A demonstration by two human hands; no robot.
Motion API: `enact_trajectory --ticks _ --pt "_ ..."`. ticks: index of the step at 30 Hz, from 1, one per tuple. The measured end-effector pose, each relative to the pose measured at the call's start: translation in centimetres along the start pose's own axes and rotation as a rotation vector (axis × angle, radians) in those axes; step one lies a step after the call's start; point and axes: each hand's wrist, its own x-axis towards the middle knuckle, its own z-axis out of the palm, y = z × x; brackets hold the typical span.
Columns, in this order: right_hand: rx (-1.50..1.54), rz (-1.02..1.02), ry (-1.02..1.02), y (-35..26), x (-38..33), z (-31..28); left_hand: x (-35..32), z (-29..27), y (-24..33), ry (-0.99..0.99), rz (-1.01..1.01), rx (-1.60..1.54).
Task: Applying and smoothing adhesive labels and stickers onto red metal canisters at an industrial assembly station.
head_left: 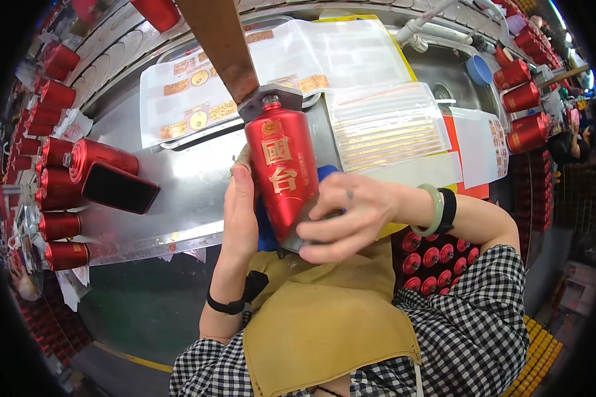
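Note:
A red bottle (279,173) with gold raised characters lies tilted in front of me, its neck at a dark angular block on the end of a brown bar (226,46). My left hand (240,215) is against the bottle's left side, thumb up along it, the other fingers largely hidden. A beige wrap shows by that fingertip. On the lower right, my right hand (351,215) bends its fingers against the bottle near its base; its thumb is hard to make out. Something blue (267,228) shows behind the bottle.
Clear sheets of gold stickers (198,92) and a sheet of gold strips (387,129) lie beyond the bottle. A black phone (120,188) leans on red bottles (102,160) at left. A sink with a blue bowl (479,70) is far right; red bottles (437,258) stand below.

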Motion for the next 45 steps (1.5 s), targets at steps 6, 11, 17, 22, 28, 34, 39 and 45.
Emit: enact_trajectory --ticks 6,11,17,22,28,34,39,45 --pt "-0.418 0.476 0.125 6.1 -0.3 -1.3 -0.2 0.1 0.0 0.026 -0.041 -0.008" --pt "-0.053 0.083 0.006 -0.1 0.0 0.0 -0.3 -0.3 -0.5 0.024 -0.004 -0.033" --pt "-0.431 0.47 0.013 5.3 2.7 -1.1 -0.6 0.2 -0.5 0.062 0.143 0.256" --pt "-0.556 0.439 0.208 6.3 6.4 -5.5 0.0 -1.5 0.1 0.042 0.55 0.984" --pt "-0.534 0.433 0.21 5.9 5.9 -5.2 0.2 0.1 2.4 -0.009 0.559 1.342" --pt "-0.534 0.429 0.192 5.6 6.2 -5.2 2.2 -1.2 2.1 0.047 0.564 1.243" --pt "-0.493 0.473 0.17 5.7 6.3 -4.2 2.1 -2.1 0.9 0.072 0.531 1.158" --pt "-0.456 0.325 -0.12 3.1 4.6 -0.3 -2.3 -2.9 -0.3 -0.112 0.435 0.804"
